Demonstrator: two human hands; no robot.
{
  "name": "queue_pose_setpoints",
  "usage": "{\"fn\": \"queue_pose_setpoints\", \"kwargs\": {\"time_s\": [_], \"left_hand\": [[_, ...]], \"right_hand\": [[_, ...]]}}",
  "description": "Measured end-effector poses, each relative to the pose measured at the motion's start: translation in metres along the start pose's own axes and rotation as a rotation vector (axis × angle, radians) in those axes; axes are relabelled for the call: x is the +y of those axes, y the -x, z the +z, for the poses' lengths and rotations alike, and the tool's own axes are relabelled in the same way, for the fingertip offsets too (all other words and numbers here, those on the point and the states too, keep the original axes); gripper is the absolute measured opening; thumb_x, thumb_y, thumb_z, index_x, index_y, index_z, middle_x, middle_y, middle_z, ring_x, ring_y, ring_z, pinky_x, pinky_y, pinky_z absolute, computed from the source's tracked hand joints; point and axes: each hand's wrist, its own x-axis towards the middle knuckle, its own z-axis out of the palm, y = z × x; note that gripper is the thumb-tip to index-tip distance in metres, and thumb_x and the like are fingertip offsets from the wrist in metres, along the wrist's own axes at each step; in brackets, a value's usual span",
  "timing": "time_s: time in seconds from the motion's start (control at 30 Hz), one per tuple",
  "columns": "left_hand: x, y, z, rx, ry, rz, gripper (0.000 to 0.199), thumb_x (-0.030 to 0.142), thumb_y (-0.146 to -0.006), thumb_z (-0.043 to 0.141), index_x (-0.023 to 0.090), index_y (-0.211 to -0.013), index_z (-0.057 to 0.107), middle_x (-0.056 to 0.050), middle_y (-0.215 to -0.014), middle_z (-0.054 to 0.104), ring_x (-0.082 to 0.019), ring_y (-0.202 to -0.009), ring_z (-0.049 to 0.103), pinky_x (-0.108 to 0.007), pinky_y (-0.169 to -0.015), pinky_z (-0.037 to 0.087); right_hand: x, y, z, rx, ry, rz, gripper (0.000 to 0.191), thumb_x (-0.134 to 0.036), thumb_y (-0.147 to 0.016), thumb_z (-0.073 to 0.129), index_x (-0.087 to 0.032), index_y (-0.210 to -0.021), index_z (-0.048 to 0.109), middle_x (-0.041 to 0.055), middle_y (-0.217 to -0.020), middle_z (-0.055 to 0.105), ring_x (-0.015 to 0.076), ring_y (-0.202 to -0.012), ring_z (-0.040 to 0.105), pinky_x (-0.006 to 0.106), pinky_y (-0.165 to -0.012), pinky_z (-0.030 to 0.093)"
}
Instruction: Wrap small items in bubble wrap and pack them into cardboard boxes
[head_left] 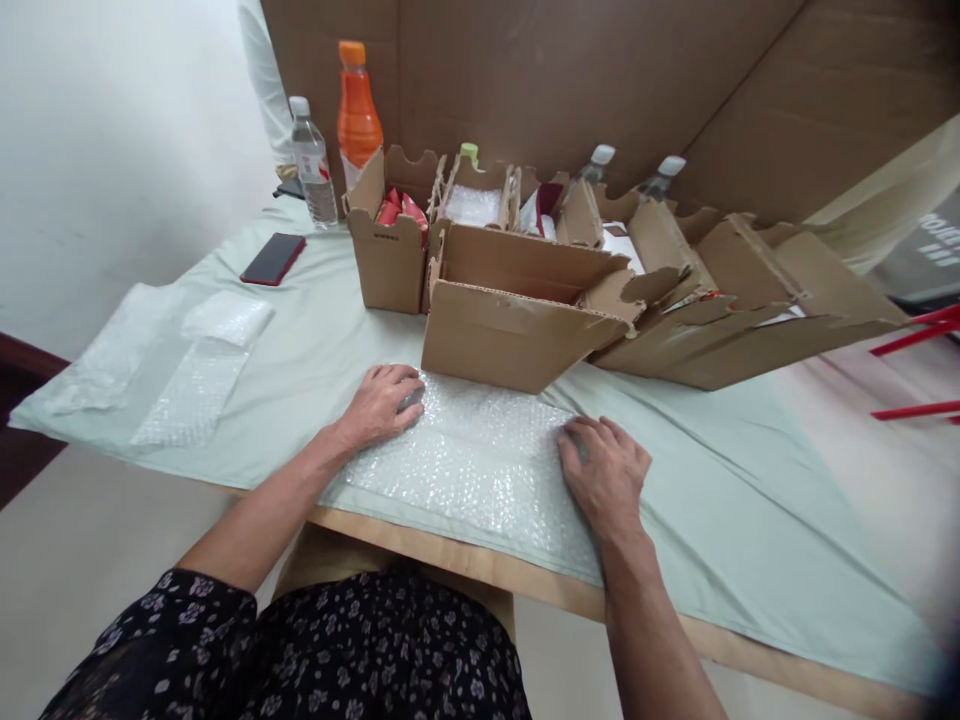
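A sheet of bubble wrap (480, 460) lies spread on the cloth-covered table in front of me, reaching down to the table's front edge. My left hand (384, 402) holds its left side near the far corner, fingers curled down onto the sheet. At the opposite side, my right hand (606, 468) grips the wrap with bent fingers, the thumb towards the sheet's middle. Fingertips of both hands are partly hidden. Just beyond the wrap stands an open cardboard box (502, 335), close to its far edge.
More cardboard boxes (394, 260) line the back, some with packets inside. An orange drink bottle (358, 110) and a clear water bottle (313, 165) stand at the back left. A phone (274, 259) and further bubble wrap pieces (199, 385) lie on the left.
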Motion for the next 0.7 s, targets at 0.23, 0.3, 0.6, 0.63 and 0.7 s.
{"fn": "queue_pose_setpoints", "kwargs": {"time_s": [0.23, 0.3, 0.6, 0.63, 0.7], "left_hand": [[0.000, 0.001, 0.000, 0.008, -0.016, 0.006, 0.029, 0.027, -0.090, 0.058, 0.022, -0.116, 0.069, -0.010, -0.130, 0.067, -0.030, -0.121, 0.060, -0.050, -0.108, 0.042], [0.000, 0.001, 0.000, 0.013, -0.042, 0.010, 0.029, 0.026, -0.090, 0.058, 0.021, -0.117, 0.069, -0.011, -0.130, 0.067, -0.030, -0.121, 0.060, -0.048, -0.108, 0.042], [0.002, 0.000, 0.001, 0.011, -0.054, 0.021, 0.029, 0.026, -0.090, 0.059, 0.020, -0.117, 0.068, -0.012, -0.131, 0.067, -0.030, -0.122, 0.060, -0.049, -0.107, 0.042], [0.002, 0.000, 0.001, 0.012, -0.050, 0.021, 0.029, 0.026, -0.090, 0.059, 0.020, -0.117, 0.068, -0.012, -0.130, 0.068, -0.030, -0.121, 0.061, -0.049, -0.107, 0.043], [0.002, 0.001, 0.000, 0.033, -0.043, 0.025, 0.029, 0.025, -0.089, 0.060, 0.021, -0.117, 0.068, -0.012, -0.129, 0.068, -0.030, -0.120, 0.061, -0.049, -0.106, 0.043]], "right_hand": [[-0.044, -0.006, 0.003, -0.133, -0.169, -0.173, 0.028, -0.032, -0.093, 0.055, -0.023, -0.112, 0.073, 0.0114, -0.126, 0.073, 0.0331, -0.122, 0.061, 0.051, -0.101, 0.045], [-0.067, -0.009, 0.007, -0.221, -0.240, -0.283, 0.031, -0.031, -0.094, 0.055, -0.023, -0.118, 0.072, 0.0112, -0.131, 0.070, 0.0317, -0.122, 0.061, 0.050, -0.102, 0.046], [-0.015, -0.010, 0.006, -0.231, -0.155, -0.199, 0.038, -0.041, -0.097, 0.052, -0.021, -0.123, 0.069, 0.0134, -0.138, 0.066, 0.0354, -0.128, 0.059, 0.054, -0.101, 0.046], [-0.004, -0.010, 0.004, -0.207, -0.125, -0.146, 0.037, -0.041, -0.096, 0.051, -0.020, -0.121, 0.070, 0.0138, -0.136, 0.068, 0.0366, -0.126, 0.060, 0.055, -0.100, 0.046], [0.006, -0.011, -0.001, -0.162, -0.087, -0.076, 0.035, -0.039, -0.095, 0.051, -0.019, -0.116, 0.071, 0.0142, -0.131, 0.070, 0.0382, -0.126, 0.060, 0.056, -0.099, 0.046]]}}
